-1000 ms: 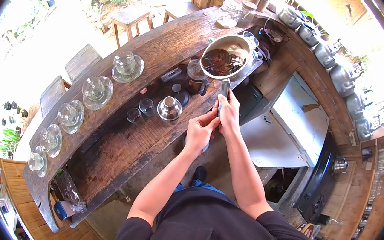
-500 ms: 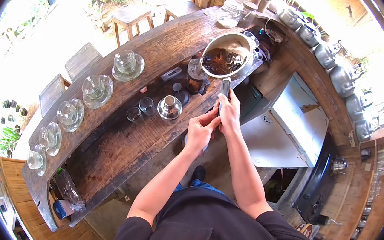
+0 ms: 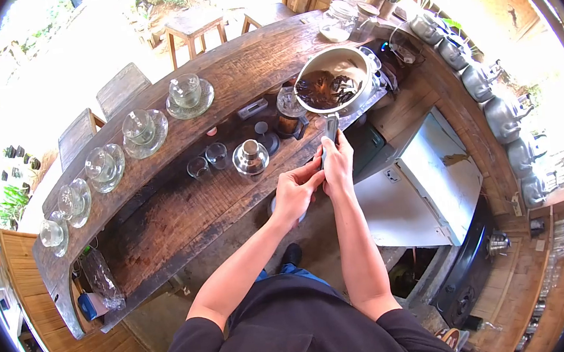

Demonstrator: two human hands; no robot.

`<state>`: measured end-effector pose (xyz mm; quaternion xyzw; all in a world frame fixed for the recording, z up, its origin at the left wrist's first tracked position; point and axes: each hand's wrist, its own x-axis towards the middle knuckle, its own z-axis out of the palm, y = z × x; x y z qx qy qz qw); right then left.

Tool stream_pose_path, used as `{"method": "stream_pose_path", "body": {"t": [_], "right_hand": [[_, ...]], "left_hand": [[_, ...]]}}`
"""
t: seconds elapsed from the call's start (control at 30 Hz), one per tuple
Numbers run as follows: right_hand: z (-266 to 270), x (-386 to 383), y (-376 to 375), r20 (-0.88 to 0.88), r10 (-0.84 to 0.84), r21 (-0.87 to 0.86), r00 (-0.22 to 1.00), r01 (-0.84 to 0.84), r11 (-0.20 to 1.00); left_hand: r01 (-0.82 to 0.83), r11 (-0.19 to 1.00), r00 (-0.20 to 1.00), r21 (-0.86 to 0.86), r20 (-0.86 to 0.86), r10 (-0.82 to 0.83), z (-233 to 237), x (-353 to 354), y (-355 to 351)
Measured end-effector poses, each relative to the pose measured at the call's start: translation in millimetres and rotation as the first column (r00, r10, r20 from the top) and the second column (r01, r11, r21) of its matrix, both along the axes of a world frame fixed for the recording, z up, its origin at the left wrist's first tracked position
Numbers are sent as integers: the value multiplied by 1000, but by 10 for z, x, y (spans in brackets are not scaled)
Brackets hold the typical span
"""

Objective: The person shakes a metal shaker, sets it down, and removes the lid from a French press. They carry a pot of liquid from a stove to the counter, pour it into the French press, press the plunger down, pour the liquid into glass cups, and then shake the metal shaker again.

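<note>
A long-handled saucepan (image 3: 351, 63) stands tilted a little at the right end of the counter, with dark liquid and dark leaf-like pieces inside. My right hand (image 3: 336, 164) is wrapped round its grey handle (image 3: 332, 128). Close against it, my left hand (image 3: 295, 192) is closed at the handle's lower end; the fingertips are partly hidden there. Left of the pan sits a glass press jug (image 3: 289, 113) with dark contents. A steel cocktail shaker (image 3: 250, 157) stands nearer, beside two small glasses (image 3: 216, 155).
Glass cups on saucers (image 3: 187, 98) line the raised bar ledge (image 3: 250, 53). Glass jars (image 3: 340, 17) stand at its far end. Several metal kettles (image 3: 504, 117) line the right side. A white fridge-like box (image 3: 400, 209) is below, right of my arms.
Almost nothing differs. The view has shifted very slightly; both hands keep the same hold and the saucepan stays in place.
</note>
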<state>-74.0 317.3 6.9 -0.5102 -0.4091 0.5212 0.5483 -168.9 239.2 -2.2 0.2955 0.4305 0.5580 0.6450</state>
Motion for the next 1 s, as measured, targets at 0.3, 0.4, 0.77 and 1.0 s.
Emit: {"method": "stream_pose_path", "body": {"t": [0.3, 0.4, 0.77, 1.0], "right_hand": [[-20, -2, 3, 6, 16, -19, 1000, -16, 1000], [-17, -10, -5, 7, 15, -7, 1000, -15, 1000], [-5, -12, -9, 46, 0, -8, 999, 0, 1000], [24, -20, -8, -5, 12, -27, 1000, -12, 1000]], "left_hand": [[-3, 1000, 1000, 7, -10, 3, -1, -9, -14], [-5, 1000, 1000, 7, -15, 6, -12, -9, -5], [-3, 1000, 1000, 4, -4, 3, -8, -16, -6], [3, 1000, 1000, 9, 9, -3, 8, -27, -9]]}}
